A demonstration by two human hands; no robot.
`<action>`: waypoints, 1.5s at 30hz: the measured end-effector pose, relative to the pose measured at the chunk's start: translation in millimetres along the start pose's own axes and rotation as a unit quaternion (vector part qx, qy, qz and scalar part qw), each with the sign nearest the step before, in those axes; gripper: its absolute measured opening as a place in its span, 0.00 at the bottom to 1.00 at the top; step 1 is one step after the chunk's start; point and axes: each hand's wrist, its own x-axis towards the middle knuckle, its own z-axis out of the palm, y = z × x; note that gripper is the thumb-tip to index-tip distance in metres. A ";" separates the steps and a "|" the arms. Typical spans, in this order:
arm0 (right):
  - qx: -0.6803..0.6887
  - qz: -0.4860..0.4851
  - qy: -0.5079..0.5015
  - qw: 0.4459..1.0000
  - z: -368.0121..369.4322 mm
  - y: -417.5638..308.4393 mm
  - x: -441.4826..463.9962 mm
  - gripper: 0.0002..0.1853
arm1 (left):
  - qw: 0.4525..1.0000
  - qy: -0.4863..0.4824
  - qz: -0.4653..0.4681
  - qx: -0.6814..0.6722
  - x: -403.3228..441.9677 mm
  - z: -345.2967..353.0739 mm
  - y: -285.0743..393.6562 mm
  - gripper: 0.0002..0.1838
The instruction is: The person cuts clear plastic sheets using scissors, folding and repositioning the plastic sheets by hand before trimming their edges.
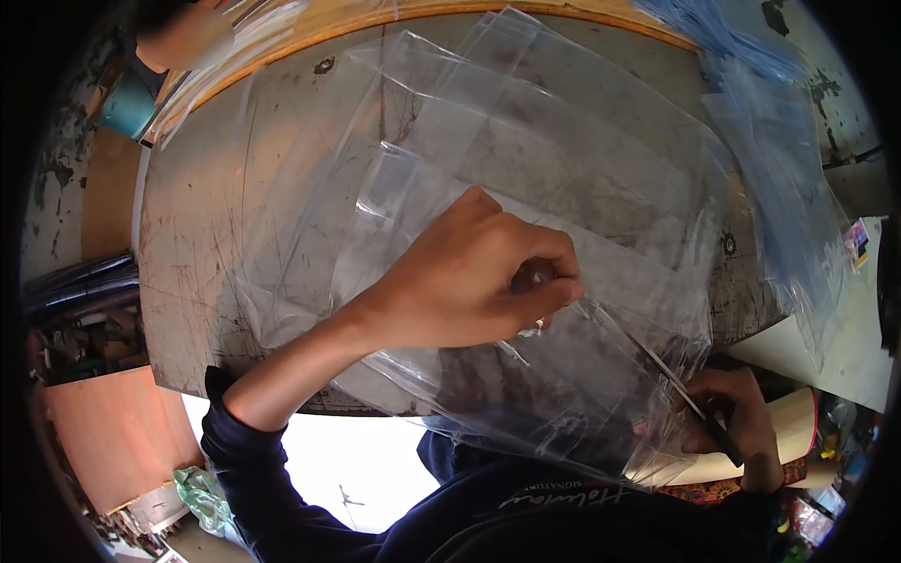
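On scratched table (197, 249) — pinching plastic (582, 183), spread from far middle to near edge, thumb against finger with left hand (469, 272) — gripping blade (669, 373) at near right with curled right hand (746, 403)

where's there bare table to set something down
Best bet: the scratched tabletop along its left edge, left of the clear plastic sheets. A narrower strip seems free between those and the blue-tinted plastic at right. The middle and near side are crowded: sheets, left hand, and right hand gripping a bladed tool.
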 end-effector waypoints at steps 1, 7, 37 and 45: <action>-0.002 0.001 -0.001 1.000 0.6 0.0 -0.5 0.28 | 1.000 -0.006 -0.008 0.005 0.2 -0.2 1.6 0.04; 0.028 -0.012 0.004 1.000 5.6 0.3 3.0 0.30 | 0.998 -0.018 -0.038 -0.040 0.2 1.9 -2.3 0.05; -0.032 -0.005 -0.004 0.999 12.4 -4.2 6.6 0.26 | 0.999 -0.017 -0.031 -0.007 -0.6 1.3 0.0 0.06; -0.008 -0.029 0.130 0.991 3.7 -2.2 -0.1 0.28 | 0.999 -0.021 -0.016 0.026 -0.2 -1.8 6.3 0.03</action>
